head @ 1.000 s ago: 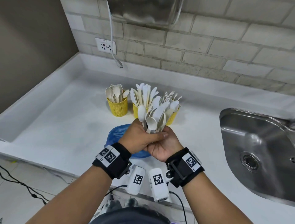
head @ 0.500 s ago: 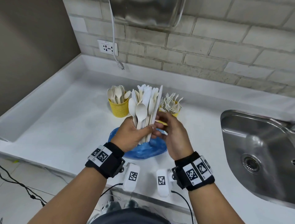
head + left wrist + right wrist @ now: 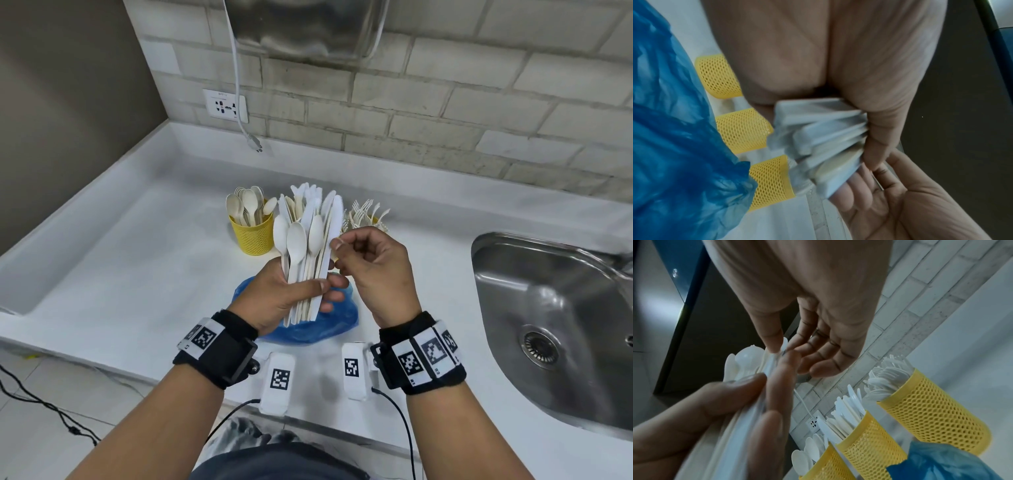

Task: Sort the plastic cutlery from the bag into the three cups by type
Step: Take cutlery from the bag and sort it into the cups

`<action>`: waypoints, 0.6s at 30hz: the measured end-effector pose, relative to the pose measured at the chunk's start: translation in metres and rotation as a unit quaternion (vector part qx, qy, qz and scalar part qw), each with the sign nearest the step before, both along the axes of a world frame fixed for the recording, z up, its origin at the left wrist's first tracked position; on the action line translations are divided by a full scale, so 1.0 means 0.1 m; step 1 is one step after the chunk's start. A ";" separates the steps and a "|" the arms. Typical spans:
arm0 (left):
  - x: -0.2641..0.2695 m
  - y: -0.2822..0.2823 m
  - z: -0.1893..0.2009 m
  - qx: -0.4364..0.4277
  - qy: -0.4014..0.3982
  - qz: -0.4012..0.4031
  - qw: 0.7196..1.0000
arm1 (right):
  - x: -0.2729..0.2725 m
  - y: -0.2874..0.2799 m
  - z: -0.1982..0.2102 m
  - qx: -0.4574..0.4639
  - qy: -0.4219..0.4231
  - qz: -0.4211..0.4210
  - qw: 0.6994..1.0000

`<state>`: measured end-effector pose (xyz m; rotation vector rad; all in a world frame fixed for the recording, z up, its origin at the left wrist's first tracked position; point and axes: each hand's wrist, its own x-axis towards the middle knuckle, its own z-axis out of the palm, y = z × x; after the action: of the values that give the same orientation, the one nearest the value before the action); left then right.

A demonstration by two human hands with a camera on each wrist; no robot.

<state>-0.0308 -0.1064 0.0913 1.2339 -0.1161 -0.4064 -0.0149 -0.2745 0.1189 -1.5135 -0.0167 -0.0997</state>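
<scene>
Risk first: your left hand carries a mixed bundle of spoons and knives, fanned and held only at the handles. If you tug one piece from the edge, I judge the neighbours could slide with it and drop onto the counter or back onto the blue bag. The handle ends look uneven in the left wrist view, so a loosened grip could let the whole fan slip.

Second risk: spoons and knives overlap closely. A hasty pull may bring two pieces, or the wrong type, to a cup.

Third: the three yellow cups stand close together behind the bundle, and all look well filled. A piece pushed in carelessly could snag on those already standing, or tip a cup.

Hands:
- Left hand: fingers and thumb wrapped round the bundle's lower handles, bundle upright above the bag.
- Right hand: fingers loosely curled, thumb and forefinger closed on the right edge of the bundle, on what looks like a knife. Whether it has truly separated that piece, you cannot tell.

Cups: spoon cup left, knife cup middle, fork cup right.
</scene>
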 end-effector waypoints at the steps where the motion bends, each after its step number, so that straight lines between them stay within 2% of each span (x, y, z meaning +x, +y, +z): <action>1: 0.01 0.02 0.00 0.002 0.003 -0.007 1.000 | 0.03 0.02 -0.01 -0.003 -0.003 -0.006 1.000; 4: 0.06 0.08 -0.01 0.009 0.014 -0.019 1.000 | 0.14 0.07 -0.04 -0.008 -0.014 -0.026 1.000; 11: 0.23 0.26 -0.03 0.007 0.032 0.011 0.999 | 0.32 0.20 -0.03 0.056 0.009 -0.032 0.998; 18: 0.37 0.45 0.01 0.057 0.034 0.020 0.998 | 0.49 0.41 0.02 0.052 -0.009 -0.016 0.998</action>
<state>0.0059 -0.0618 0.0928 1.3307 -0.0105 -0.4238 0.0344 -0.2333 0.1205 -1.4084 -0.0023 -0.1379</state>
